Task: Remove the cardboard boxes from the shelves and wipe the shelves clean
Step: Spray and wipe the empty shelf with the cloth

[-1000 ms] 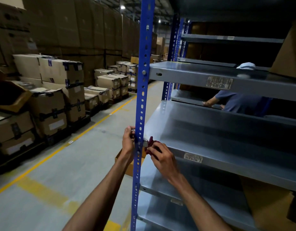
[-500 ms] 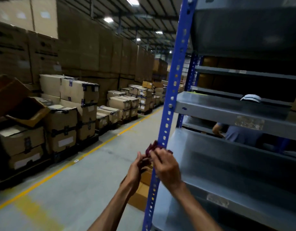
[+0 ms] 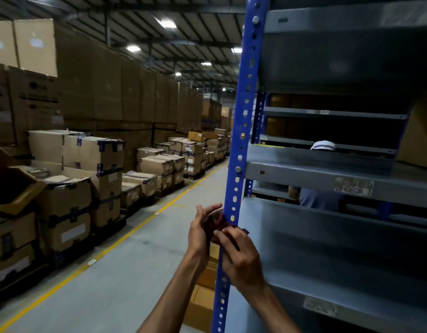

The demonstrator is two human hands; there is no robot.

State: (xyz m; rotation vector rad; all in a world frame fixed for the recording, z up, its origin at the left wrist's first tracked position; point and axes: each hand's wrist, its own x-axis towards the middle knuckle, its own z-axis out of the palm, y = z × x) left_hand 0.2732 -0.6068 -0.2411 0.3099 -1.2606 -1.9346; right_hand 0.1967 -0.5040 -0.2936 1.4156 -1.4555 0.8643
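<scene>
Since the earlier frames the hands have climbed the blue upright [image 3: 241, 150] and the view has tilted upward with them; a second ago they worked at the lower shelf's front corner, and now they sit higher, beside the post just below the next shelf edge.

Left hand [image 3: 200, 233]: raised on the aisle side of the upright, fingers partly curled, pressing a dark red cloth [image 3: 219, 224] against the post. Right hand [image 3: 241, 258]: on the shelf side of the post, fingers bent and pinching the same cloth. The cloth is bunched between the two hands and touches the upright; motion blur hides its exact fold.

Shelves: the grey metal shelf [image 3: 327, 248] level with the hands is bare along its visible length and carries a worn label on its front lip. The shelf above [image 3: 315, 179] also bears a scuffed label. A cardboard box [image 3: 419, 140] stands on that upper shelf at the far right, partly cut off by the frame edge.

On the floor just beyond the post, low down, sit cardboard boxes [image 3: 202, 301] behind the left forearm.

Surroundings: another person [image 3: 320, 195] in a blue shirt and white cap is seen through the rack, on its far side. Strapped cartons on pallets [image 3: 87, 179] line the aisle's left side, bordered by a yellow floor line [image 3: 125, 234].
</scene>
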